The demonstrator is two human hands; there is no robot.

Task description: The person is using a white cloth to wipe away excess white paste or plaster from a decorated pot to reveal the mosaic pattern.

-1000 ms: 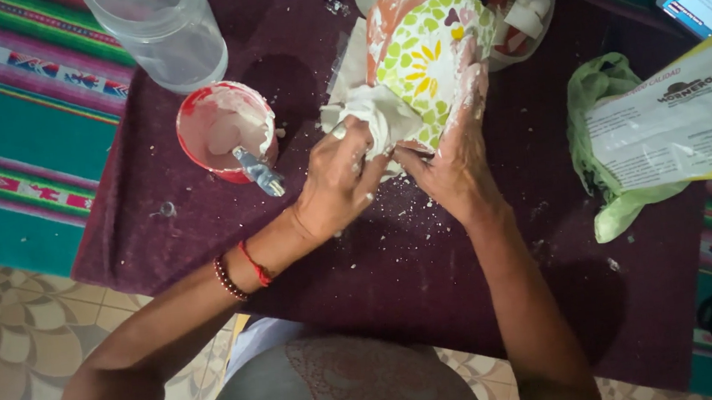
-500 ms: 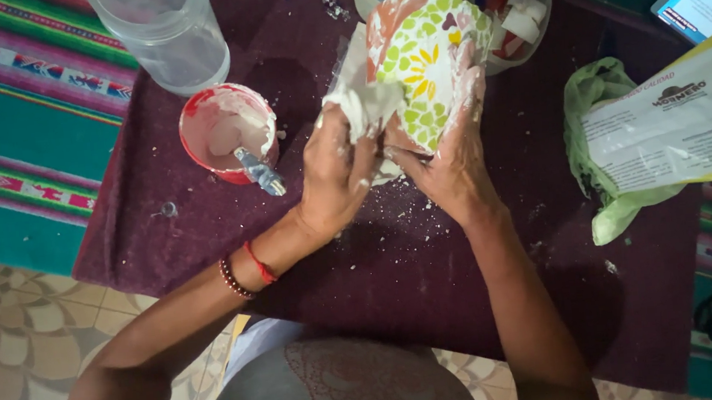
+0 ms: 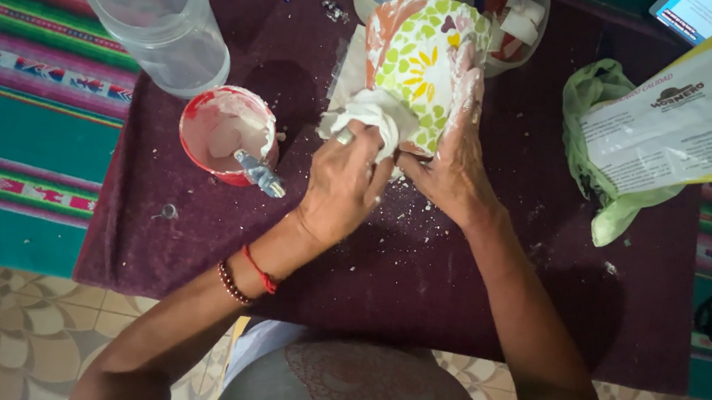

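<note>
Left hand: the left hand (image 3: 344, 184) has its fingers curled tight around a bunched white cloth (image 3: 370, 117) and presses it against the lower side of the mosaic pot; a ring shows on one finger, and red and dark beaded bracelets (image 3: 247, 278) circle the wrist.
Right hand: the right hand (image 3: 454, 161) cups the pot from the other side, fingers spread flat and stretched up along its wall, dusted with white paste, holding it steady.
Mosaic pot: the mosaic pot (image 3: 425, 61) lies tilted between the two hands near the far middle of the table, covered in green, white and orange tile pieces with a yellow flower pattern; it rests over the purple cloth (image 3: 434, 305).
Red cup: a red cup (image 3: 226, 134) smeared white inside stands just left of the left hand, with a small paste-caked tool (image 3: 259, 172) leaning out of it.
Clear jar: a clear plastic jar (image 3: 161, 32) stands beyond the cup, at the table's far left.
Tile bowl: a clear bowl of broken tile pieces (image 3: 520, 14) sits right behind the pot, touching or nearly so; I cannot tell which.
Right side: a yellow and white paper bag (image 3: 684, 120) lies over a green plastic bag (image 3: 596, 102), well apart from the hands, with a lit tablet (image 3: 699, 3) at the far corner.
Crumbs: white specks (image 3: 409, 212) are scattered on the cloth under the hands.
</note>
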